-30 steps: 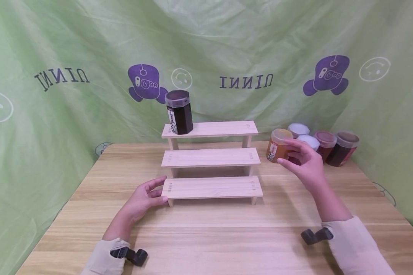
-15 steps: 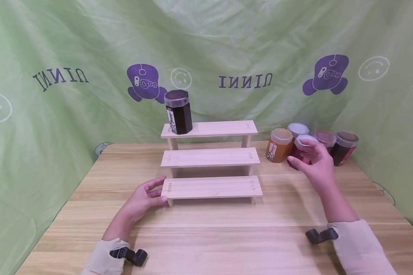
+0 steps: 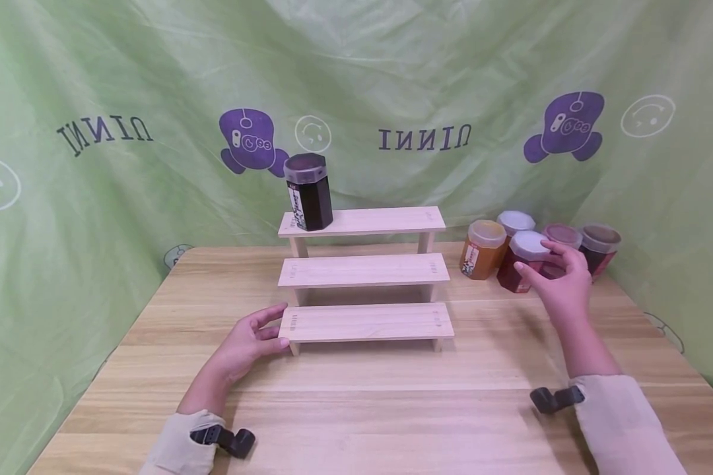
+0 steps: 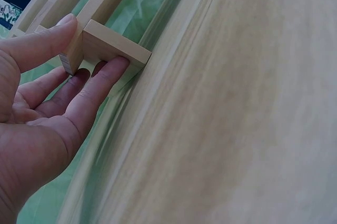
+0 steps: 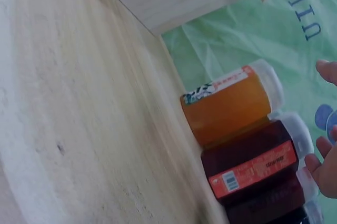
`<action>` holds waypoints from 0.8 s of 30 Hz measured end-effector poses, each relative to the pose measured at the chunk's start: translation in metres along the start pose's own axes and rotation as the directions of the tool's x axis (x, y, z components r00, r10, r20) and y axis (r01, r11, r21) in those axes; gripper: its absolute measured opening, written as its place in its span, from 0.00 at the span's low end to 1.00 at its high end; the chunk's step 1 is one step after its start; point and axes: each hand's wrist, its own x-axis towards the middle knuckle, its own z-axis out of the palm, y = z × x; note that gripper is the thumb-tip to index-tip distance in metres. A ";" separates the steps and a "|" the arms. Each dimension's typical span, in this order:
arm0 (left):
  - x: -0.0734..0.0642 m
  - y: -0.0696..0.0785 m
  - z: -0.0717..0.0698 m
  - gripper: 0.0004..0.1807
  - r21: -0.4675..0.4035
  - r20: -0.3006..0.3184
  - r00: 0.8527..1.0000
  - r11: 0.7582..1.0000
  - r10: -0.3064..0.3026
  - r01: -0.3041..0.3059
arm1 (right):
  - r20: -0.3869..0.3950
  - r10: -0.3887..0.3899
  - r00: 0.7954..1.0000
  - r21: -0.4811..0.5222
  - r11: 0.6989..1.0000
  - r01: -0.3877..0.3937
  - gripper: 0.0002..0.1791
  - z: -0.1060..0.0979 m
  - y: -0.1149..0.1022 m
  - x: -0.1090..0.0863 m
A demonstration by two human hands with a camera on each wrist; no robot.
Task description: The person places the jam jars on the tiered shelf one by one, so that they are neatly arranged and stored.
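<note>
A three-step wooden display stand (image 3: 365, 323) stands mid-table. My left hand (image 3: 243, 346) holds its lower left end; in the left wrist view the thumb lies against the board's end and a finger touches the support leg (image 4: 113, 45). On the top step, at the left, stands a dark jar (image 3: 316, 206) with a clear lid. Over at the right, my right hand (image 3: 561, 287) is beside a dark red jar (image 3: 513, 274) with a whitish lid, fingers loosely bent and apart. In the right wrist view only its fingertips and part of the palm (image 5: 327, 174) show.
Left of the red jar stands an orange jar (image 3: 480, 257). Behind are another white-lidded jar (image 3: 515, 221), a pink-lidded jar (image 3: 561, 234) and a dark jar (image 3: 600, 241). A green printed curtain (image 3: 356, 79) hangs behind the wooden table (image 3: 356, 422).
My right hand has moved rightward from in front of the orange jar, past the white-lidded red jar to its right side. The left hand stays at the stand, and the jars keep their places.
</note>
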 end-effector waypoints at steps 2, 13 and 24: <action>0.000 0.000 0.000 0.44 -0.002 0.001 1.000 1.000 0.001 -0.001 | -0.012 0.047 0.999 -0.006 0.999 -0.047 0.36 -0.001 0.003 0.003; 0.000 0.000 0.000 0.44 -0.011 0.009 1.000 1.000 0.013 -0.013 | 0.013 0.123 0.992 -0.117 0.986 -0.121 0.45 -0.005 0.015 0.014; 0.001 -0.001 -0.001 0.44 -0.002 0.012 1.000 1.000 0.010 -0.010 | 0.035 0.148 0.988 -0.111 0.983 -0.144 0.50 0.003 0.027 0.025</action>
